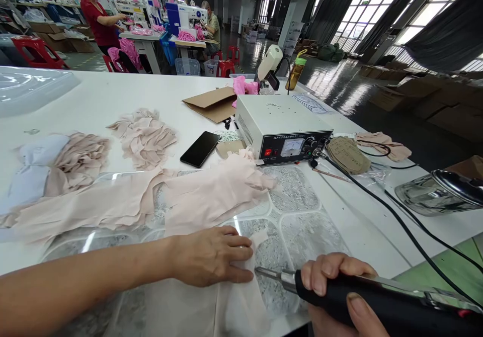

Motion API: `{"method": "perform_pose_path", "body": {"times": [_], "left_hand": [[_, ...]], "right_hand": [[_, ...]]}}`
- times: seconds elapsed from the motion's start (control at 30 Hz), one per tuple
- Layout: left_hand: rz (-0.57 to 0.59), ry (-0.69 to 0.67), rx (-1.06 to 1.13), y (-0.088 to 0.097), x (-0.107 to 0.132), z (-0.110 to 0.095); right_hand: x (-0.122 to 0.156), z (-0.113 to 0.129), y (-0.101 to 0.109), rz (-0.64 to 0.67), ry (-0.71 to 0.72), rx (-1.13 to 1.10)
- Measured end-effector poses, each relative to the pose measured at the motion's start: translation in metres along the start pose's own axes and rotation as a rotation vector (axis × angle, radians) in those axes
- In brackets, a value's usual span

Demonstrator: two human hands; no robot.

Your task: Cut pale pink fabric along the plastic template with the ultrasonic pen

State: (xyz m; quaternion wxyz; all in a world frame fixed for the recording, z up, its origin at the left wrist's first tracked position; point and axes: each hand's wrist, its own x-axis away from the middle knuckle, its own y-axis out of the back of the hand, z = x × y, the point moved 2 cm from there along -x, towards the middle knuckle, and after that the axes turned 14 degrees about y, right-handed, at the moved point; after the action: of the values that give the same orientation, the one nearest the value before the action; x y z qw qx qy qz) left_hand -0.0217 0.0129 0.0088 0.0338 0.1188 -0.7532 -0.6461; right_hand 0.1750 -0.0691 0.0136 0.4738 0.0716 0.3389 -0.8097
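While my left hand (211,256) lies palm down, fingers slightly apart, on the pale fabric piece (184,304), my right hand (337,276) is clamped around the black handheld tool (385,299). Its metal tip (269,274) points at the fabric's edge just beside my left hand; I cannot confirm contact. I judge the step to be positioning the tip; the next move calls for flat fabric and clear fingers. Beyond my left hand lie a fabric stack (211,196) and a phone (199,149); farther out, the control box (281,120) stands on the table (94,95).
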Motion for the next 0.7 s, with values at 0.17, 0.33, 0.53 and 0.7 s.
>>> {"method": "perform_pose_path", "body": {"times": [0.17,0.33,0.53,0.7], "left_hand": [[-0.017,-0.008,0.001,0.0000,0.0002,0.0004],[-0.025,-0.009,-0.013,0.0001,0.0003,0.0001],[-0.074,-0.010,-0.017,0.0009,0.0006,-0.0006],[-0.047,-0.019,-0.013,0.0008,0.0003,-0.0004]], "right_hand": [[0.0000,-0.0025,-0.0042,0.021,0.006,0.028],[-0.0001,-0.0029,-0.0044,0.031,-0.006,0.017],[-0.0027,-0.0021,-0.0046,0.023,0.007,0.023],[-0.0030,-0.0023,-0.0064,0.024,0.027,0.008]]}}
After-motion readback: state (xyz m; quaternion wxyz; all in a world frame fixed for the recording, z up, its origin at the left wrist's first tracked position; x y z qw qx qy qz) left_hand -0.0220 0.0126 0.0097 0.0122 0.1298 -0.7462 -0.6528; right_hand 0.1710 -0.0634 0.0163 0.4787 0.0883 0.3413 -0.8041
